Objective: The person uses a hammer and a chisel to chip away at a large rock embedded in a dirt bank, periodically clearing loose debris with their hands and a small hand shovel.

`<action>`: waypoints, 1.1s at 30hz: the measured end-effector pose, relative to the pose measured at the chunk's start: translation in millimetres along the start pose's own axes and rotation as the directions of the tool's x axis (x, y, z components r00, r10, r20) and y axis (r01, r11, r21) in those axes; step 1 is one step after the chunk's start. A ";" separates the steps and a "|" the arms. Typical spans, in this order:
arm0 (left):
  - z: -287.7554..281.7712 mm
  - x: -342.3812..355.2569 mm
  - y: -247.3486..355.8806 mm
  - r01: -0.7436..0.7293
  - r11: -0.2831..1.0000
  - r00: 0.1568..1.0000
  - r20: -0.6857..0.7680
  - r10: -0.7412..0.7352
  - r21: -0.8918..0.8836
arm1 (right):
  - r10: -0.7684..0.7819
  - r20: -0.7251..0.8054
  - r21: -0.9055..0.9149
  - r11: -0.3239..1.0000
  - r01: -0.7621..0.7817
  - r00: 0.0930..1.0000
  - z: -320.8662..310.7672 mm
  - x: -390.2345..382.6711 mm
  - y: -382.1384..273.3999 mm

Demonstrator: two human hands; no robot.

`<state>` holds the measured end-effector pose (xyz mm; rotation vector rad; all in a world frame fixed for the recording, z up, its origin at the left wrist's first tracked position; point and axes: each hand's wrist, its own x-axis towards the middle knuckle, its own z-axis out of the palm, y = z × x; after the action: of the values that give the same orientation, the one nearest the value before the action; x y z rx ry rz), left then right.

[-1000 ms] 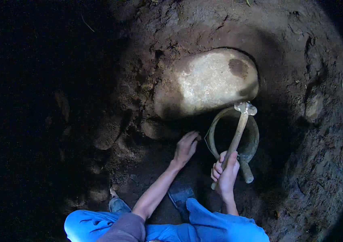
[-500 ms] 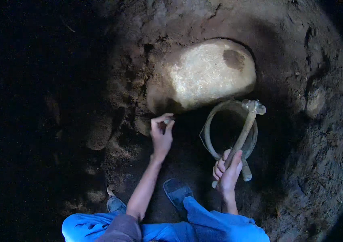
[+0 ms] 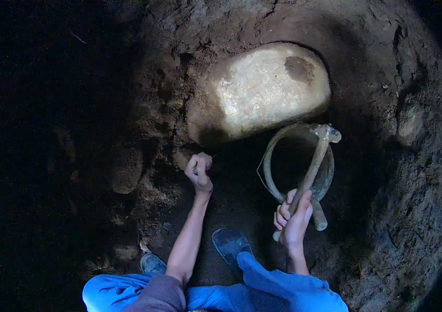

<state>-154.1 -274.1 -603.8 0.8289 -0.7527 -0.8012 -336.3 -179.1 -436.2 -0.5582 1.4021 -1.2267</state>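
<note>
My left hand [image 3: 198, 172] is closed in a fist just below the stone's near left end. A small greyish bit shows between its fingers, too small to name. My right hand [image 3: 295, 216] is wrapped around the wooden handle of a hammer-like tool [image 3: 314, 165], its small knobbly head pointing away from me. Behind that handle lies a pale round hoop [image 3: 268, 171] with a thick stub end sticking out toward me; whether my right hand also grips it I cannot tell. Beyond both hands sits a large pale rounded stone [image 3: 267, 86] with a dark patch on top.
Rough dark soil [image 3: 161, 171] surrounds the stone, and an uneven earth wall [image 3: 413, 208] curves up at the right. A smaller rock [image 3: 127, 170] shows dimly at the left. My dark shoe [image 3: 231, 247] and blue-trousered legs are near the lower edge. Deep shadow hides the far left.
My left hand has turned from a pinch with raised fingertips into a fist, shifting slightly left and down. My right hand and the tool have hardly moved.
</note>
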 end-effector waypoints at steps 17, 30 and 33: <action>19.7 -68.7 -12.2 -0.337 0.933 0.734 0.656 0.175 0.129 | -0.003 0.032 0.002 1.000 0.003 0.999 3.3 -4.6 4.6; 35.2 -72.7 -40.5 -0.391 0.789 0.793 0.608 0.028 0.474 | 0.009 0.019 0.005 1.000 -0.009 1.000 0.7 -3.4 4.8; 26.5 -90.3 -27.4 -0.380 0.828 0.756 0.655 0.020 0.413 | 0.010 0.019 0.017 1.000 -0.010 1.000 -0.7 -2.7 4.3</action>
<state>-228.0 -219.4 -637.5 0.9400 -1.7066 -0.6681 -334.9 -175.0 -439.0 -0.5489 1.3754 -1.2212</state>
